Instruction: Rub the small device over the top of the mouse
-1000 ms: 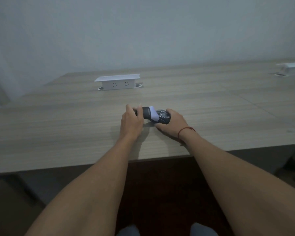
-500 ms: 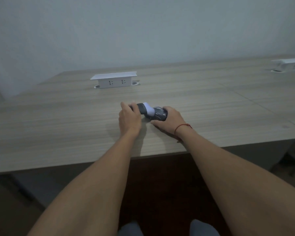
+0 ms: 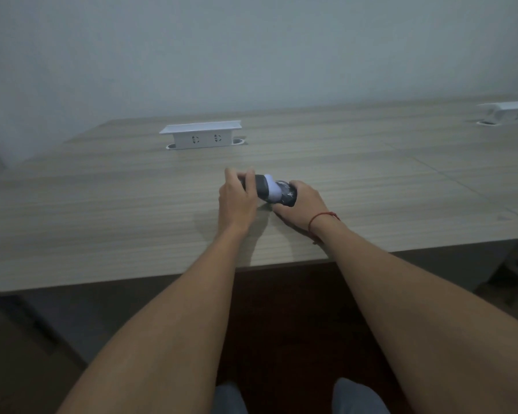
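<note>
Both of your hands are clamped on one dark bottle-like item with a white band (image 3: 268, 191), lying on its side low over the worktop (image 3: 102, 222). Left hand (image 3: 237, 198) wraps the 9 o'clock end, right hand (image 3: 299, 204) cups the 3 o'clock end. Risk: twisting ends apart could pop it loose and roll it toward the near edge at 6 o'clock. Socket box (image 3: 202, 135) sits at 11 o'clock, well apart.
</note>
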Tool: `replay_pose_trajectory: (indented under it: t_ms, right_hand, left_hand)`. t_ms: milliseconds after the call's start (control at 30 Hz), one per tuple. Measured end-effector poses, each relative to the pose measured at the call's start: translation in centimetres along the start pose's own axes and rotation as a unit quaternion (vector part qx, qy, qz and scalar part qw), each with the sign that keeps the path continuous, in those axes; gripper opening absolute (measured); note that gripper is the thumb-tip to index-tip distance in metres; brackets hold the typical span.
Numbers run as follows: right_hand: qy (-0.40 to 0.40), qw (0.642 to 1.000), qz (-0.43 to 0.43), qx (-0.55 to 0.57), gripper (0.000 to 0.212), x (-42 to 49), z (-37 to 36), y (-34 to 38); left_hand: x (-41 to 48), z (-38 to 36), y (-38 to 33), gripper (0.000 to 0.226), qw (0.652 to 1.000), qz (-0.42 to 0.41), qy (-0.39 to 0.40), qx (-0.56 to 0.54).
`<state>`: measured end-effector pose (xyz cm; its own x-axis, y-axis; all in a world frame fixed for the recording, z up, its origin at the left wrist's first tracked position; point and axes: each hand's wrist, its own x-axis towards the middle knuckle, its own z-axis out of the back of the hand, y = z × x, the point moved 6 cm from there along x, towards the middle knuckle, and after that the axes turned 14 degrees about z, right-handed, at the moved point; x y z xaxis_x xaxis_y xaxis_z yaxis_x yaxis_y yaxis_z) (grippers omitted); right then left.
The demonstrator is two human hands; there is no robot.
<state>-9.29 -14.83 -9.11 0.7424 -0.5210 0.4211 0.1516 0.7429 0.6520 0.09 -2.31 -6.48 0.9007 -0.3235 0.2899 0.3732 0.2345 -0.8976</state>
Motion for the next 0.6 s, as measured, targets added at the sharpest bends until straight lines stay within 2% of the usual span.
replay_pose_trajectory:
  t_ms: [100, 200, 333, 467, 600]
  right_hand:
    - [0.009, 1.000, 0.008, 0.001, 0.039, 0.0, 0.0, 0.1]
    - [0.025, 1.000, 0.013, 0.011, 0.037, -0.1, 0.1, 0.1]
    - [0.033, 0.998, -0.007, 0.058, 0.011, 0.0, 0.3, -0.1]
    - [-0.011, 0.997, -0.026, 0.069, 0.030, 0.6, 0.4, -0.4]
    - [-0.005, 0.999, -0.015, 0.030, 0.028, 0.8, -0.3, -0.9]
  left_hand:
    - [-0.2, -0.4, 0.0, 0.029, 0.999, -0.020, 0.011, 0.031]
    - [0.1, -0.2, 0.8, 0.033, 0.996, 0.024, -0.027, 0.087]
    - [0.3, 0.1, 1.2, 0.035, 0.989, 0.061, -0.054, 0.126]
    - [0.4, 0.3, 1.3, 0.035, 0.990, 0.075, -0.052, 0.106]
    - [0.4, -0.2, 1.4, 0.033, 0.990, 0.068, -0.016, 0.120]
